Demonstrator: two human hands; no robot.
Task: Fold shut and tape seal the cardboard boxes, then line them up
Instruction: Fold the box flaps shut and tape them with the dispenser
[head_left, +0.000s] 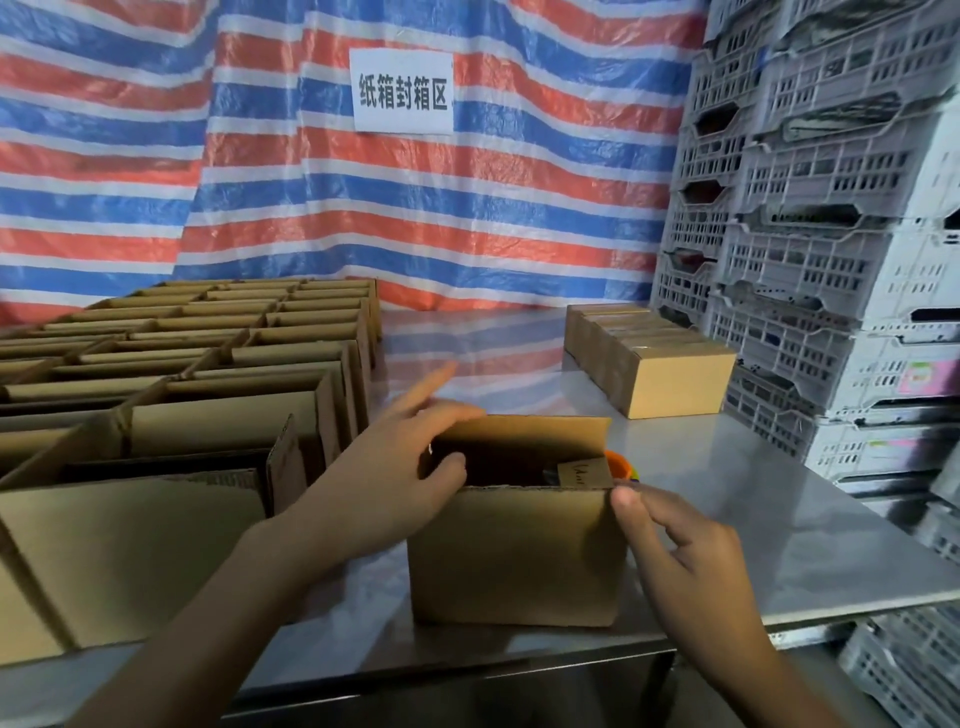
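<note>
Dim, even light; the desk carries a pale sheen mirroring the striped tarp. Crates at the right edge lean from wide-angle distortion. Everything looks slightly soft.

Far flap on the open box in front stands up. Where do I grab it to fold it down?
Take the far flap by its free top edge, from above: it stands upright, hinged along its bottom, so pushing there should swing it toward you.
</note>
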